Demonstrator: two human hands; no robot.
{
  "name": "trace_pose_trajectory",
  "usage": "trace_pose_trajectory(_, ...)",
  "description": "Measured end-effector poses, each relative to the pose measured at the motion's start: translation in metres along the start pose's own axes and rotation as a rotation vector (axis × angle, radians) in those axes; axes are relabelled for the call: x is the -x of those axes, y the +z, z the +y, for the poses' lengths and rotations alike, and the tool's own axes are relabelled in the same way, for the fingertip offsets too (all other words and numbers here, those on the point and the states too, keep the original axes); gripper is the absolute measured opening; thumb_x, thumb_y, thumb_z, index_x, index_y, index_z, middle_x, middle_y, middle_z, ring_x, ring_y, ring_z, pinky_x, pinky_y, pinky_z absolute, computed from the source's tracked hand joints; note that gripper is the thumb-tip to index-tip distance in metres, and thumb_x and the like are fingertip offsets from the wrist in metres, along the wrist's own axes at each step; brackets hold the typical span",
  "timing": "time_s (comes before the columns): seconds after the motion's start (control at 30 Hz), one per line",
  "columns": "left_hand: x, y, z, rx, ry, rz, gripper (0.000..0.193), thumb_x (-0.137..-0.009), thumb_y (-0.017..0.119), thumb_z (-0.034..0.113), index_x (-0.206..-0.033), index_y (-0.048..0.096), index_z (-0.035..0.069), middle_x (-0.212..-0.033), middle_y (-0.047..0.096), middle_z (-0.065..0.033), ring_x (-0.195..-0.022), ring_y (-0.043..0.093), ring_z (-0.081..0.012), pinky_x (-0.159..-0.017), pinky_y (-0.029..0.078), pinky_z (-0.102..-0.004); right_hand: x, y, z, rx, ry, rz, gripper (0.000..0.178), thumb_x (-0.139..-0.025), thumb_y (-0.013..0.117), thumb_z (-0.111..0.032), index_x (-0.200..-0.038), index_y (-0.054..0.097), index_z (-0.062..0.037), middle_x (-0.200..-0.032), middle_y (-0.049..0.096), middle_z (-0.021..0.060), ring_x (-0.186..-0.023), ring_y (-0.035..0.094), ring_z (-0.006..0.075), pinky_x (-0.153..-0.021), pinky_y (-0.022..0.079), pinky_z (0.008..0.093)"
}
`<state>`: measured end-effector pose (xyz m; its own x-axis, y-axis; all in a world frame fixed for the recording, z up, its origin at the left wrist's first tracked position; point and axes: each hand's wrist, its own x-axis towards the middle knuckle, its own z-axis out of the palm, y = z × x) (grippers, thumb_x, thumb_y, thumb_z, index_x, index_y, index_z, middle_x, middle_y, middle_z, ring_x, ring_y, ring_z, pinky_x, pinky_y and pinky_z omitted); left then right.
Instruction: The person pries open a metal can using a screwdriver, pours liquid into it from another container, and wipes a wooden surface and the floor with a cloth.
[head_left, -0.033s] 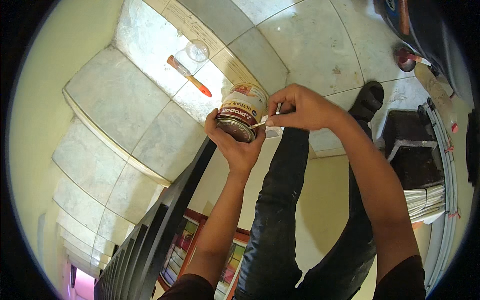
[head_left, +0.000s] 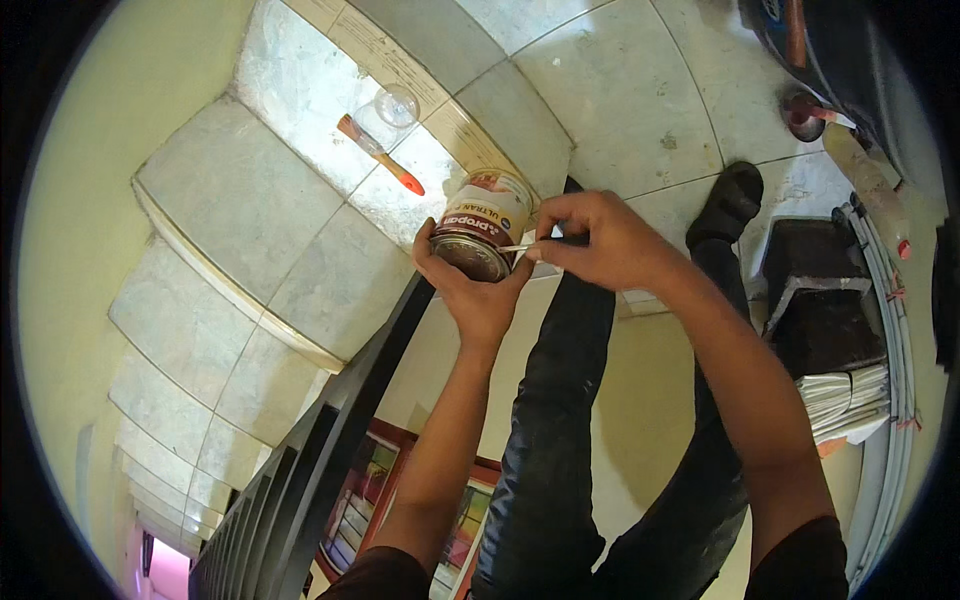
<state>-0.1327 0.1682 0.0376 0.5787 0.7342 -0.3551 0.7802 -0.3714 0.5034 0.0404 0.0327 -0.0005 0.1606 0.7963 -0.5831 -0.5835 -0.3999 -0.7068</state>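
My left hand (head_left: 476,308) is wrapped round a paint can (head_left: 485,213) with a red, yellow and white label. The can is tilted so that its round metal lid (head_left: 470,259) faces me; the lid is on. Between the thumb and fingers of my right hand (head_left: 605,240) is a thin, pale, stick-like tool (head_left: 515,248). Its tip meets the lid's rim on the right side, and my fingers hide its other end. Just beyond the can, a paintbrush (head_left: 384,157) with an orange handle lies on the tiles, beside a clear plastic cup (head_left: 397,105).
Tiled steps (head_left: 235,190) run down the left, with a dark slatted railing (head_left: 310,450) below them. On the right are my sandalled foot (head_left: 728,205), a dark block-like object (head_left: 825,290), grey pipes (head_left: 885,310), a plastic bottle (head_left: 862,170) and a dark bag (head_left: 850,70).
My right hand has shifted slightly and the thin tool lies flatter against the lid's rim. The left hand keeps its hold on the can. The whole view has moved a little.
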Motion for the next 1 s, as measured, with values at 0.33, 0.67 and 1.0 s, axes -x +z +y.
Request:
trace_pose_trajectory(0.33, -0.006, -0.002, -0.014, -0.115, 0.316, 0.013, 0.086, -0.078, 0.093, 0.039, -0.150, 0.059, 0.006, -0.148, 0.052, -0.0221, -0.141, 0.050, -0.0434, -0.118, 0.042, -0.0534, 0.023, 0.058, -0.066, 0.595, 0.079, 0.354, 0.018, -0.092, 0.071, -0.011, -0.103, 0.074, 0.0030, -0.089, 0.076, 0.0282, -0.087, 0.078, 0.0432, -0.081, 0.063, 0.0520)
trace_pose_trajectory(0.67, -0.012, 0.006, -0.031, -0.143, 0.434, 0.138, 0.086, -0.072, 0.094, 0.037, -0.144, 0.060, 0.006, -0.143, 0.053, -0.0194, -0.131, 0.055, -0.0396, -0.111, 0.046, -0.0523, 0.000, 0.042, -0.064, 0.648, 0.028, 0.280, 0.019, -0.084, 0.078, -0.015, -0.094, 0.077, 0.0010, -0.093, 0.077, 0.0255, -0.089, 0.078, 0.0439, -0.083, 0.064, 0.0482)
trace_pose_trajectory(1.0, -0.014, 0.012, -0.020, -0.163, 0.344, 0.182, 0.094, -0.069, 0.092, 0.018, -0.150, 0.046, 0.002, -0.141, 0.049, -0.0184, -0.132, 0.051, -0.0369, -0.115, 0.043, -0.0498, -0.050, -0.010, -0.027, 0.351, -0.239, -0.015, 0.032, -0.084, 0.089, -0.026, -0.091, 0.071, -0.0009, -0.071, 0.066, 0.0112, -0.069, 0.066, 0.0244, -0.066, 0.052, 0.0417)
